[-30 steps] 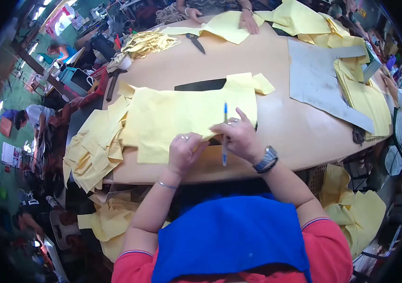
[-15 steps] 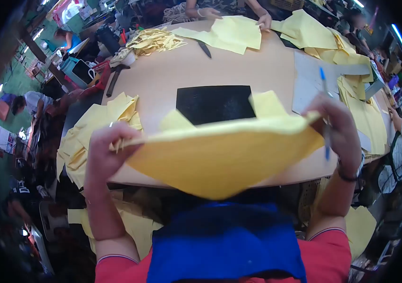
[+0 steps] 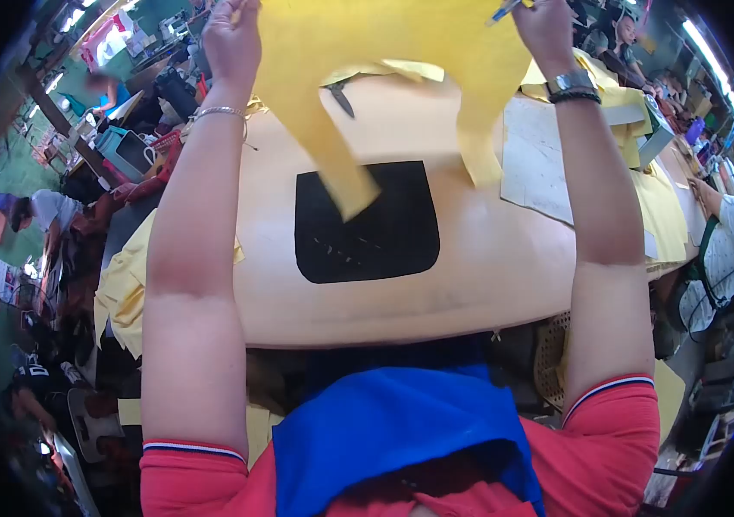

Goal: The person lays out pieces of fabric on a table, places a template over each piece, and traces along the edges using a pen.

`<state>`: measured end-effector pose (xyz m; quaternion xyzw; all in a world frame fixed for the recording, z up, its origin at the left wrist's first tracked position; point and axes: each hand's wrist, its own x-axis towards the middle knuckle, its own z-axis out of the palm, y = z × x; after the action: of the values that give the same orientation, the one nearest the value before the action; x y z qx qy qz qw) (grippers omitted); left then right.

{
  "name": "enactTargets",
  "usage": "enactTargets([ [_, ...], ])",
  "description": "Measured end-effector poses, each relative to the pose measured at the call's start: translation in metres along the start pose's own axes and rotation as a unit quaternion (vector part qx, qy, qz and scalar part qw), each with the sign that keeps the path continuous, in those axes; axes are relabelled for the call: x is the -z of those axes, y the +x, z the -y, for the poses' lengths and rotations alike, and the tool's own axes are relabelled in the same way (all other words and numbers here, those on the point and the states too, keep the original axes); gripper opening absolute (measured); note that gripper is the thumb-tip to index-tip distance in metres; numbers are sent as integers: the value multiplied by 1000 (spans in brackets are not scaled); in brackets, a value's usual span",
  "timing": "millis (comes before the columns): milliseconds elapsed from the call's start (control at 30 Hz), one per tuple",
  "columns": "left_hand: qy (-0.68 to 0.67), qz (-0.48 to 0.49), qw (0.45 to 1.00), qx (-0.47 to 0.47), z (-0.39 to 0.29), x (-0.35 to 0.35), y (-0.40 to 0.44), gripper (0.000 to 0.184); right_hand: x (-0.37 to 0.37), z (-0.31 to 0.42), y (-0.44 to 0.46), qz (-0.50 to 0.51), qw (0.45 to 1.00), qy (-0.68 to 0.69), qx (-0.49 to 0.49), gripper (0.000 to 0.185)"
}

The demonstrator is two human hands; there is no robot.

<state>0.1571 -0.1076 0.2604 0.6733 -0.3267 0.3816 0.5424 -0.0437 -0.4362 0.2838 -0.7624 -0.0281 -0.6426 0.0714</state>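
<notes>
A large yellow sheet (image 3: 367, 39) of soft, leather-like material hangs spread between my raised hands at the top of the head view. Two strips dangle from its lower edge, either side of a curved cut-out. My left hand (image 3: 231, 30) is closed on its left upper corner. My right hand (image 3: 546, 33) grips the opposite side and also keeps a blue pen (image 3: 503, 11) between the fingers. Below, a black flat panel (image 3: 367, 246) with rounded near corners lies on the table (image 3: 410, 314); the left strip hangs in front of it. The sheet's top edge is out of frame.
Several yellow pieces (image 3: 125, 280) are piled at the table's left edge, with more yellow sheets (image 3: 660, 211) on the right beside a grey board (image 3: 535, 164). A dark pointed blade (image 3: 343, 101) lies farther back. Other people sit around the room.
Both hands have lifted away and upward with the yellow sheet, which now hangs with its strips downward. The black panel is more exposed. The pen has stayed in my right hand.
</notes>
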Motion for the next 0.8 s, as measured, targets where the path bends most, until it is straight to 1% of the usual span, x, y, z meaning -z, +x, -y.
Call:
enactTargets([
  [67,-12,-55,995,-78,-23,9,-12,20,25,17,-1,-21,999,-21,46,3],
  [167,1,-39,983,-179,-25,24,-67,23,46,18,-51,67,994,80,-18,17],
  [233,51,33,989,-134,-14,43,-126,29,52,15,-99,85,993,83,29,19],
  [300,70,139,987,-50,-8,61,-192,31,65,27,-154,168,981,92,-33,22],
  [333,81,178,980,-41,-3,69,-222,26,71,31,-181,220,968,100,-68,21],
  [400,81,274,956,69,12,86,-285,27,81,33,-235,312,934,117,-129,20],
  [433,76,289,952,70,1,95,-301,27,87,35,-258,354,913,127,-155,20],
  [467,82,322,939,92,-10,104,-314,23,96,42,-273,365,906,132,-170,20],
  [500,107,356,924,95,-18,113,-323,22,105,50,-282,374,900,135,-176,20],
  [600,125,378,914,80,-36,136,-337,23,130,70,-295,398,889,139,-178,20],
  [667,136,386,910,67,-50,149,-341,24,145,78,-299,412,877,145,-197,20],
  [733,131,398,905,73,-63,160,-350,25,161,82,-301,434,862,148,-215,19],
  [800,125,412,899,77,-72,169,-359,25,173,78,-303,426,867,144,-214,18],
])
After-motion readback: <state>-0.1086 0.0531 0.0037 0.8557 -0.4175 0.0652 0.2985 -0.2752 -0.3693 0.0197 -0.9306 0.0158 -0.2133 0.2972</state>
